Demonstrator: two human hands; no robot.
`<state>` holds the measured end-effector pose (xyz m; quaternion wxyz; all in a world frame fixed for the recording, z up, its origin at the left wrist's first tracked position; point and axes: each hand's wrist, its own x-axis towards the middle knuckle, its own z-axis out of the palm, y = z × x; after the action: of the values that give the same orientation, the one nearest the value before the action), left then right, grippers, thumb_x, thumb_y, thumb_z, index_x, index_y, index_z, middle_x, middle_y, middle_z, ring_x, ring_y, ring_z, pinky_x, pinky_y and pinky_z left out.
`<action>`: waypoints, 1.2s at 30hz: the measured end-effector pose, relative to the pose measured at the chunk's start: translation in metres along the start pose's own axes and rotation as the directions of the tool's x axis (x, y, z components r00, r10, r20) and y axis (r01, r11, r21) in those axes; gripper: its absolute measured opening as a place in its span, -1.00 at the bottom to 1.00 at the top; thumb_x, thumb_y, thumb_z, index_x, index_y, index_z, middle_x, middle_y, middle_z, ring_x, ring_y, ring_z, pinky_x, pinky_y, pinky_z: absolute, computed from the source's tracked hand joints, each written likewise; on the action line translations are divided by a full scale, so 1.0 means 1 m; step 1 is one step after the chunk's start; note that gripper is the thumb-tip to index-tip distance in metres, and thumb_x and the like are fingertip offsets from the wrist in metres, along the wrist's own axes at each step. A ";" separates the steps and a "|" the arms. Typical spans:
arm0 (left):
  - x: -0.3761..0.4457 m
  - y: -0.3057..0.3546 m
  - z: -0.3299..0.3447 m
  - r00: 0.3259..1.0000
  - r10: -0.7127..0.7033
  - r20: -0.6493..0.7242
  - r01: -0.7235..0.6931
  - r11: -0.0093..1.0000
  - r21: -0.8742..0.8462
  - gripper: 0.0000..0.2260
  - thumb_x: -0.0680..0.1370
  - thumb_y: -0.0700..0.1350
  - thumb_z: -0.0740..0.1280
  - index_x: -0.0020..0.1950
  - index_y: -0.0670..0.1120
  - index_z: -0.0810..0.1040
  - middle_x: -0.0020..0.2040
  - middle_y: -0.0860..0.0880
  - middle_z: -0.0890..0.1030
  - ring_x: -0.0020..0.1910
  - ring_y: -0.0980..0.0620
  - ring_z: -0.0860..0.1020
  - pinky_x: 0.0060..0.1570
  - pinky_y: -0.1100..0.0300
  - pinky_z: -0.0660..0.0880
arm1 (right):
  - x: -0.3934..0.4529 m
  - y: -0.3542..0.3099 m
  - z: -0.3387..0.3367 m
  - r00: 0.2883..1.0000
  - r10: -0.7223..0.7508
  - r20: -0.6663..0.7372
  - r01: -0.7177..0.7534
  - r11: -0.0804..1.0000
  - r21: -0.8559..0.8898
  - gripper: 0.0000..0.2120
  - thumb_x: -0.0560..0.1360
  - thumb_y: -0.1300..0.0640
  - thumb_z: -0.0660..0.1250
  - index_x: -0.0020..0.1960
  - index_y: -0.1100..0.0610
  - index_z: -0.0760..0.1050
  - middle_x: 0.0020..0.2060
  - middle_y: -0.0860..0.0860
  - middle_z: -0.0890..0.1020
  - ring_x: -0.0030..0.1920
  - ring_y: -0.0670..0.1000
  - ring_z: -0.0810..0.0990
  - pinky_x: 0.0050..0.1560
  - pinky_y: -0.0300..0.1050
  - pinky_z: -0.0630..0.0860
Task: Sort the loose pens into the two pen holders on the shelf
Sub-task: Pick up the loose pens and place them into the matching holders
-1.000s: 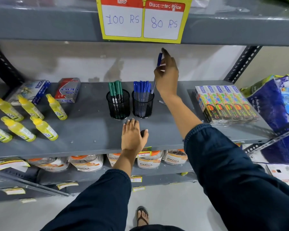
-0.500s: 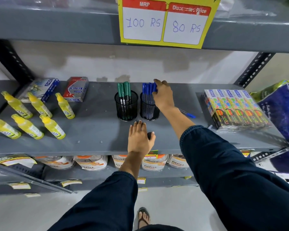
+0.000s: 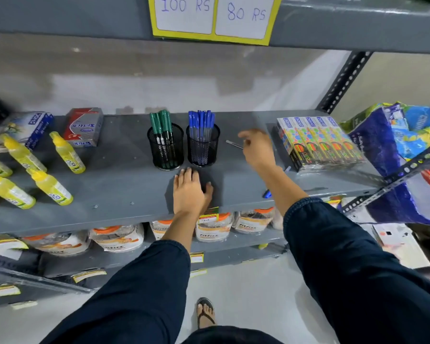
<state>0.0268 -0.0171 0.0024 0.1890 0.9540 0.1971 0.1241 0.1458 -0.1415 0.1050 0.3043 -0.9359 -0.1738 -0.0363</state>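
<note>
- Reaching over the grey shelf [image 3: 109,184], a person's right hand [image 3: 257,151] blurs above a loose pen [image 3: 234,144]; whether its fingers pinch anything cannot be told.
- Left hand [image 3: 189,192] lies flat, fingers together, just before the blue-pen holder [image 3: 203,145]; the green-pen holder [image 3: 165,146] stands beside it.
- Another blue pen [image 3: 267,194] lies near the front edge under the right forearm; a sweeping sleeve could likely knock it off.

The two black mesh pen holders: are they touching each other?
Apart. The head view shows a narrow strip of grey shelf between the holder with green pens and the holder with blue pens.
</note>
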 end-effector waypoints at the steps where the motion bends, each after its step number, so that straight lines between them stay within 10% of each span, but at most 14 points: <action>1: -0.001 0.000 0.000 1.000 0.002 0.000 -0.002 1.000 0.009 -0.53 0.53 0.02 0.21 0.33 -0.25 0.34 0.38 -0.25 0.37 0.39 -0.21 0.25 0.43 -0.08 0.11 | -0.010 0.011 -0.003 0.999 0.001 0.037 0.001 0.999 -0.047 -0.66 0.47 0.43 0.14 0.12 0.23 0.58 0.16 0.22 0.60 0.12 0.26 0.57 0.11 0.06 0.54; 12: -0.003 0.001 -0.001 1.000 0.010 0.015 -0.010 1.000 -0.003 -0.53 0.55 0.00 0.20 0.35 -0.27 0.32 0.41 -0.27 0.33 0.41 -0.21 0.22 0.43 -0.07 0.06 | -0.087 0.080 -0.025 0.918 0.008 0.396 0.128 0.940 -0.317 -0.47 0.43 0.52 0.14 0.34 0.19 0.42 0.43 0.10 0.38 0.48 0.13 0.21 0.46 0.02 0.22; 16: -0.004 0.000 -0.002 1.000 0.012 0.014 -0.012 1.000 -0.011 -0.53 0.54 -0.01 0.21 0.34 -0.28 0.33 0.40 -0.28 0.34 0.41 -0.22 0.23 0.43 -0.10 0.08 | -0.104 0.084 -0.025 0.922 0.011 0.387 0.135 0.928 -0.348 -0.54 0.47 0.49 0.13 0.31 0.23 0.44 0.36 0.17 0.46 0.37 0.20 0.38 0.39 0.02 0.30; 27: -0.005 -0.001 -0.003 0.999 0.017 0.033 -0.017 1.000 -0.010 -0.53 0.56 0.01 0.18 0.35 -0.26 0.31 0.41 -0.27 0.32 0.42 -0.22 0.20 0.44 -0.08 0.06 | -0.112 0.065 -0.018 0.980 -0.178 0.093 0.198 0.928 -0.315 -0.79 0.53 0.33 0.23 0.13 0.24 0.55 0.07 0.18 0.65 0.09 0.19 0.57 0.01 0.02 0.55; 36: -0.006 -0.003 -0.002 1.000 0.026 0.003 -0.026 0.997 -0.067 -0.56 0.54 -0.03 0.21 0.31 -0.29 0.34 0.37 -0.29 0.37 0.39 -0.22 0.25 0.44 -0.09 0.11 | -0.033 -0.054 -0.045 0.910 -0.067 -0.409 0.250 0.876 0.413 -0.77 0.57 0.24 0.23 0.21 0.22 0.47 -0.14 0.09 0.63 -0.17 -0.01 0.56 -0.14 -0.36 0.49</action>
<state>0.0196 -0.0165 0.0023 0.2196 0.9498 0.1801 0.1310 0.0980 -0.1369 0.1659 0.5392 -0.7948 -0.1921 -0.2017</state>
